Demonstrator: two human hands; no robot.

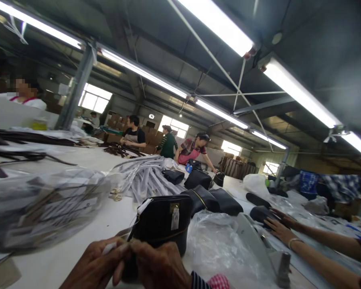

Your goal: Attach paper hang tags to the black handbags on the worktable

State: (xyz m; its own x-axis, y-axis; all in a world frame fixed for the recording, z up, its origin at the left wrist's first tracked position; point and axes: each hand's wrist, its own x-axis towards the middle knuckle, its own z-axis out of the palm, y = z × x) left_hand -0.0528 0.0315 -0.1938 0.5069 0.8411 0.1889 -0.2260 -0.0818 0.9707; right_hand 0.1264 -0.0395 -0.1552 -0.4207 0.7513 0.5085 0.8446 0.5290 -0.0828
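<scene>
A black bag [161,218] with a gold zip and a small wrapped tag stands upright on the white table [108,216]. In front of its lower left edge, my left hand [98,259] has its fingers pinched together, with a small white piece between them. My right hand [161,263] meets it at the fingertips, its fingers bent and closed; what they grip is too small and blurred to make out. A thin strand runs from the bag's left side down toward both hands.
Plastic-wrapped goods [48,204] lie at left, wrapped straps [147,172] and more black bags [201,198] beyond. Clear plastic [225,245] and a grey machine [258,241] are at right. Another person's hands [276,224] rest on a dark piece. Several people work farther back.
</scene>
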